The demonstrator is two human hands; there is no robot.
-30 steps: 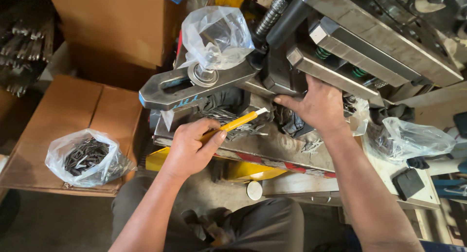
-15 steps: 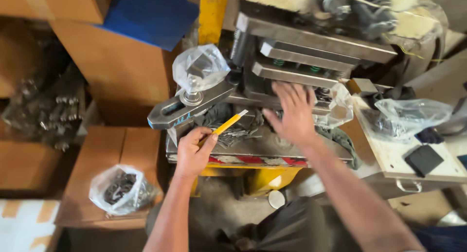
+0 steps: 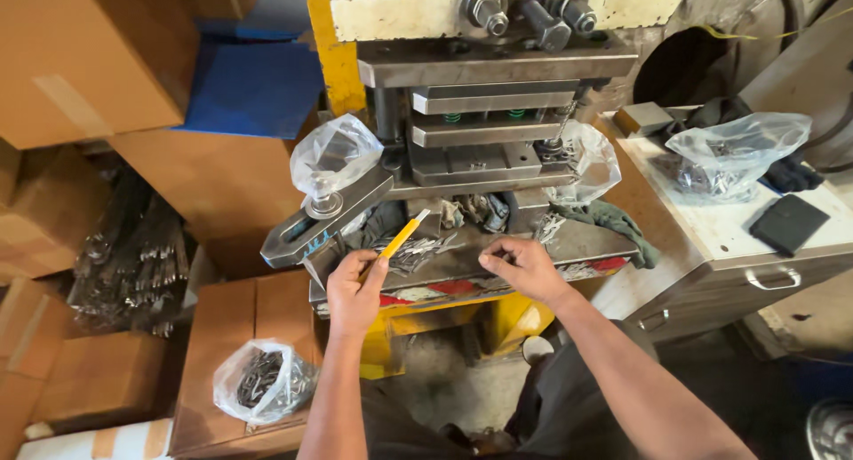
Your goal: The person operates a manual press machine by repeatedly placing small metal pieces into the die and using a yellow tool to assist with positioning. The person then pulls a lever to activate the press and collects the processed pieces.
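While left hand (image 3: pixel 354 293) still grips yellow stick (image 3: pixel 397 239), right hand (image 3: pixel 524 266) now withdrawn, fingers curled.

Between the left hand (image 3: pixel 354 291) and right hand (image 3: pixel 524 266) the front strip of the press surface (image 3: pixel 586 240) lies open. Behind it, a pile of small metal pieces (image 3: pixel 418 249) and rags (bunched against the die block (image 3: pixel 484 162)) crowd the way, flanked by plastic bags (image 3: pixel 336 154).
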